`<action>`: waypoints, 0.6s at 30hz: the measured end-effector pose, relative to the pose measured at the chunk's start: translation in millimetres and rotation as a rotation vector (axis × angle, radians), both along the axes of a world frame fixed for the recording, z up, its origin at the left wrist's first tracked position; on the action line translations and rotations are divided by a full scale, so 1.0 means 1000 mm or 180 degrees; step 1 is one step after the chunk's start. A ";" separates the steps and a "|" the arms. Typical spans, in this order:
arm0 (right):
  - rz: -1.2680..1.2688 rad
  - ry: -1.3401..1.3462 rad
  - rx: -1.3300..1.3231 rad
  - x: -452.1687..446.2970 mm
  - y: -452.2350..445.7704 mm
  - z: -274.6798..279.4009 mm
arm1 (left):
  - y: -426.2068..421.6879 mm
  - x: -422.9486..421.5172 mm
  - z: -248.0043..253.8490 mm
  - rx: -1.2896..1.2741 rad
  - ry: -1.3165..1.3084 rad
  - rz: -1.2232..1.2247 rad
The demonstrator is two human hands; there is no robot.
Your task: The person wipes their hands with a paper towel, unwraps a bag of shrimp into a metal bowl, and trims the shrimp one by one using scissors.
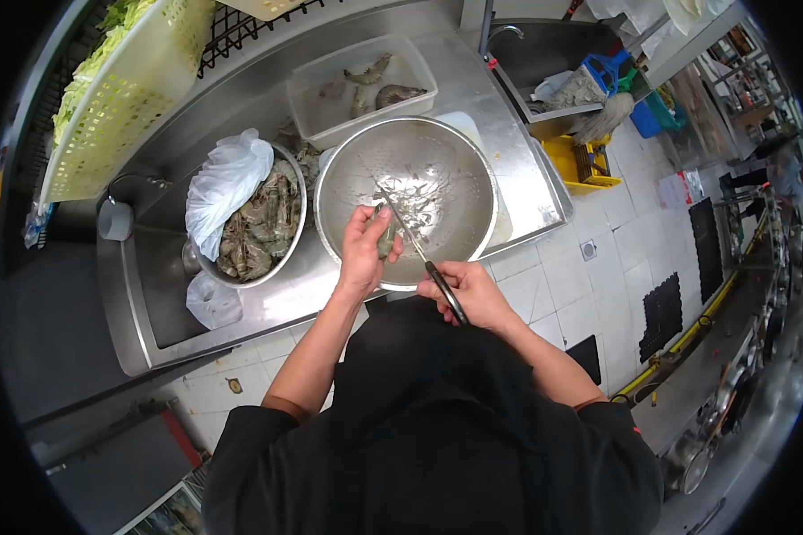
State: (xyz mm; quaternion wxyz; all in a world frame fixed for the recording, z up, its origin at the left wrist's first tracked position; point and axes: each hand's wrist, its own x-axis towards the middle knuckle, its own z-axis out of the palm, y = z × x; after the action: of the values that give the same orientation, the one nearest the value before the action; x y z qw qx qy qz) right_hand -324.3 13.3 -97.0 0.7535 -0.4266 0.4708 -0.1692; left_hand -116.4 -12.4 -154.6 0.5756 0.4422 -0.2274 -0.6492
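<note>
My left hand (pixel 363 251) is closed round a greenish-grey shrimp (pixel 385 239) over the near part of a large metal colander (pixel 467 178). Black-handled scissors (pixel 446 290) are gripped in my right hand (pixel 479 296) at the colander's near rim. Their blades point up and left, beside the shrimp. Small shell and leg scraps (pixel 419 189) lie on the colander's bottom. To the left, a metal bowl (pixel 292 259) holds a heap of shrimp (pixel 260 227), partly covered by a pale plastic bag (pixel 229 185).
Several shrimp lie in a clear plastic tub (pixel 308 105) behind the colander. A sink (pixel 165 303) is at the left, under a yellow perforated basket (pixel 125 107) of leafy greens. A second sink (pixel 544 53) and a yellow mop bucket (pixel 562 160) stand at the upper right.
</note>
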 end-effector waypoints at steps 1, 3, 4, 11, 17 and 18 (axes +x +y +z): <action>0.0012 -0.0011 -0.0001 -0.002 -0.001 -0.002 | 0.000 0.002 -0.001 0.0040 0.0086 -0.0016; 0.0095 0.0102 0.0024 -0.006 -0.004 -0.009 | -0.003 0.005 -0.003 0.0058 0.0157 -0.0024; 0.0113 0.0083 0.0005 -0.006 -0.004 -0.011 | -0.004 0.005 -0.007 0.0153 0.0219 0.0081; -0.0379 -0.0161 0.0179 -0.015 -0.001 -0.020 | -0.010 0.025 0.003 0.0731 -0.0326 0.0060; -0.0520 -0.0264 0.0220 -0.022 0.003 -0.022 | -0.077 0.099 0.015 0.0145 -0.0947 0.0982; -0.0526 -0.0239 0.0232 -0.023 0.004 -0.023 | -0.091 0.115 0.007 0.0157 -0.0954 0.1043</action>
State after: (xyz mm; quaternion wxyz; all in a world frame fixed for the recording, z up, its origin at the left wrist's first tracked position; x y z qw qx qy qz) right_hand -346.9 17.0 -119.8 0.7691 -0.3520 0.4816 -0.2295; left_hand -1.2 -103.2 -147.8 0.6222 0.5787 -0.2195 -0.4794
